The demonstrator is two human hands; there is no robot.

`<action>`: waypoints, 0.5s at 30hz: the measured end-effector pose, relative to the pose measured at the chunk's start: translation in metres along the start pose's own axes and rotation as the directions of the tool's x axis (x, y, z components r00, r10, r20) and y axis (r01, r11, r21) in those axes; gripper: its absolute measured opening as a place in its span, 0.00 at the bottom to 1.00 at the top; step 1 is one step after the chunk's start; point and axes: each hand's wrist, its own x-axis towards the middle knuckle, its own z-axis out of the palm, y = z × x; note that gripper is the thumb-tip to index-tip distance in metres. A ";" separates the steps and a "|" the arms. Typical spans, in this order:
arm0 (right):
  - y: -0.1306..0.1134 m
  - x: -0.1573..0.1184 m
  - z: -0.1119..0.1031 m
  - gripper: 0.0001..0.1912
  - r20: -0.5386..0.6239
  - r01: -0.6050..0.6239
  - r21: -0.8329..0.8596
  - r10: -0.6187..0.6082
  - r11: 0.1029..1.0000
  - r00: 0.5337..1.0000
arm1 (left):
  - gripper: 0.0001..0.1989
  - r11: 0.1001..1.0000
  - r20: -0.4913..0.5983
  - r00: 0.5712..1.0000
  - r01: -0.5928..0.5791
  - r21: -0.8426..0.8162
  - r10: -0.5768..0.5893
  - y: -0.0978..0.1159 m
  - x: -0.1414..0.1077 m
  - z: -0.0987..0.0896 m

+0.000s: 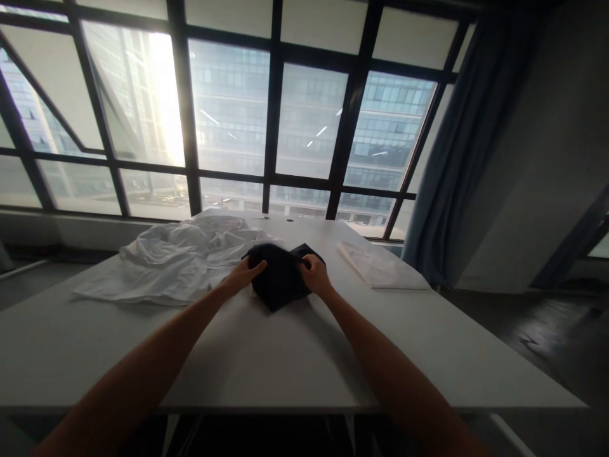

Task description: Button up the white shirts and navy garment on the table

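Observation:
A bunched piece of black cloth (280,279) is held up between my two hands over the middle of the white table (266,362). My left hand (245,274) grips its left side, with the thumb lying across the front. On the right, my right hand (314,273) pinches the cloth near its upper edge, and a dark corner sticks out beyond the fingers. The lower end hangs to a point close to the tabletop. Whether the cloth is a garment I cannot tell.
Rumpled white cloth (176,260) spreads over the table's left side. A folded white cloth (383,266) lies on the right near the edge. Behind stand tall black-framed windows (228,108), with a blue curtain (457,158) at the right.

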 end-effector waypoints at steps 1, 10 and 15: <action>0.004 0.005 -0.007 0.08 -0.111 -0.070 0.118 0.083 0.991 0.990 | 0.33 1.000 -0.045 0.999 0.016 -0.002 -0.016 -0.003 0.002 -0.004; 0.037 0.011 -0.102 0.24 0.851 -0.498 0.357 -0.055 0.790 0.522 | 0.32 0.921 -0.275 0.960 0.150 0.359 -0.049 -0.026 0.021 -0.046; 0.054 0.011 -0.077 0.23 0.436 -0.353 0.176 0.249 0.919 0.865 | 0.27 0.631 -0.083 0.978 -0.059 0.774 0.193 0.000 0.007 -0.052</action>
